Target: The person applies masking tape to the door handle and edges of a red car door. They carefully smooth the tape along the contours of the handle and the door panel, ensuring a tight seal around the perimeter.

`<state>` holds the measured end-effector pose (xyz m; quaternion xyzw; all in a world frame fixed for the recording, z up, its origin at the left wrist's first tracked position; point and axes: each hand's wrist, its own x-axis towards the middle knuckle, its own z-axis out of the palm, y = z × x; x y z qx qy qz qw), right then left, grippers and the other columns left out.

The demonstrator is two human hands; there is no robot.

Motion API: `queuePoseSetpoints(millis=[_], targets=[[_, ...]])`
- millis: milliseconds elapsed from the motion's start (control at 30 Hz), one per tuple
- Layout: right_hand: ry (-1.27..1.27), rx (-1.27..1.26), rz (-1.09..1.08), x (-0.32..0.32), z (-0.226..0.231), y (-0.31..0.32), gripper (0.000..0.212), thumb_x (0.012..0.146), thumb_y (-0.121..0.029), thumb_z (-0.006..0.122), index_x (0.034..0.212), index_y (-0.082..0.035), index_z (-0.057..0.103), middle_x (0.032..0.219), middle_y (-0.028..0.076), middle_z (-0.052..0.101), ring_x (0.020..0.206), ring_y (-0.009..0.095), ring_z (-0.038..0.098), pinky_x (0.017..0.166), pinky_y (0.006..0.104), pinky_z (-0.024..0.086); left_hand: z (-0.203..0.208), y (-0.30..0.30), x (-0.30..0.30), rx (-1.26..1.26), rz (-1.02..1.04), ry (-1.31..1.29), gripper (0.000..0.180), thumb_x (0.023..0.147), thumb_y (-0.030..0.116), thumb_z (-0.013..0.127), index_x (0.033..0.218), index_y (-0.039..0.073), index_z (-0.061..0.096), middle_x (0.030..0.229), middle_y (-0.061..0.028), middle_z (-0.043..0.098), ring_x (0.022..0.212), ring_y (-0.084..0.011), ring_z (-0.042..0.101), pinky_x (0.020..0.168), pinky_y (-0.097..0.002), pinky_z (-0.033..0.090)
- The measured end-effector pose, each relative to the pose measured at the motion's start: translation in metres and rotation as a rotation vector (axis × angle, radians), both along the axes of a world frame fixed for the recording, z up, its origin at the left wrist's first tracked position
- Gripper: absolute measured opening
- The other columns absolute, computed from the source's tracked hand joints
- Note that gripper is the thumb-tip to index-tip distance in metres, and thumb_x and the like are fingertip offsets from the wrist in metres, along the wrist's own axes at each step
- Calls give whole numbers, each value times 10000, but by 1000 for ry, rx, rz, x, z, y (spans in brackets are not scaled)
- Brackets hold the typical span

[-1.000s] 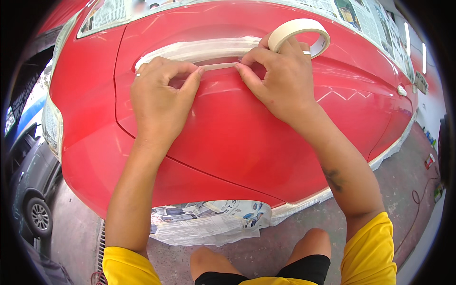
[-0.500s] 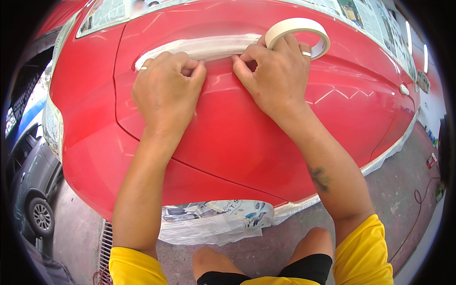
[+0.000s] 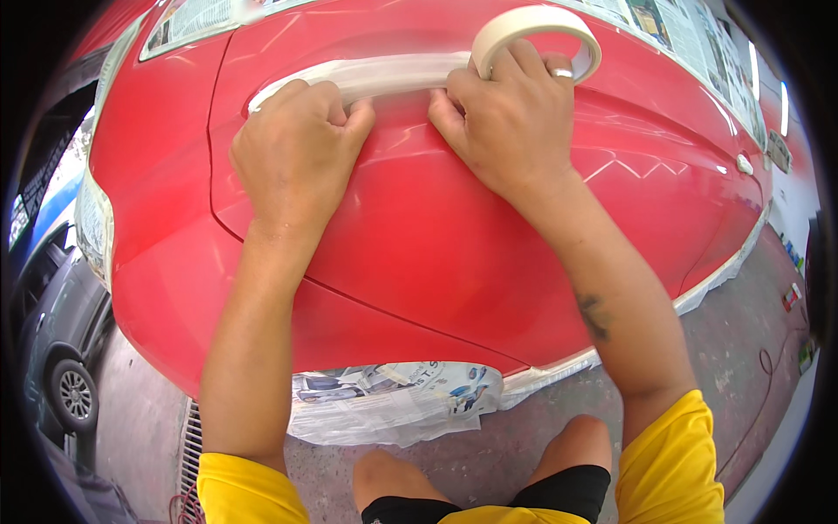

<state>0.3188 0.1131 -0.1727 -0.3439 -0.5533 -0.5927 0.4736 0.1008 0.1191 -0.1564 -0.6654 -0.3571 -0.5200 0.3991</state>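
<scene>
A red car body [image 3: 410, 236] fills the middle of the view. Across its upper part runs a long, narrow shape covered with pale masking tape [image 3: 384, 75]. At that shape's left end lies my left hand [image 3: 297, 153], closed, its fingers curled over the lower edge and the thumb beside them; whatever it pinches is hidden. My right hand [image 3: 515, 127] is closed at the right end, with thumb and forefinger against the tape's lower edge. A roll of masking tape [image 3: 528, 19] hangs around the right hand's upper fingers, standing on edge.
Newspaper masking [image 3: 393, 402] covers the low opening near my knees, and more newspaper [image 3: 650, 24] covers the upper right. A grey car [image 3: 65, 349] stands at left. A floor grate [image 3: 189, 445] lies below it; a thin cable [image 3: 766, 410] runs along the floor at right.
Both hands have shifted slightly upward; the left has also gone a little left and turned, hiding its ring. The tape roll has moved up and left with the right hand.
</scene>
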Motion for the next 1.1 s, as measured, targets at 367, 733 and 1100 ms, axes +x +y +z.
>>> queuePoseSetpoints(millis=[367,733,1100], targets=[[-405,-78,-26,22,39,-8,151,792,-257,785,739,-127,729,972,68,625,1008,280,617,897,513,489,42,9,-2,316,5,489,283,739,113,824,938,125,623,892,-33,591,852,-290,613,716,-427,521],[-204,-87,-55,97,23,-65,373,856,-306,908,743,-103,616,853,46,560,824,256,595,739,436,471,45,22,39,398,-61,585,324,754,-30,753,996,139,620,930,-49,579,840,-263,599,736,-413,488],[654,-766,306,123,-284,-214,326,816,-105,883,702,-67,580,931,144,602,886,349,567,778,461,438,47,15,76,378,-20,636,501,714,-9,818,1168,176,711,1009,-33,622,882,-261,601,754,-417,495]])
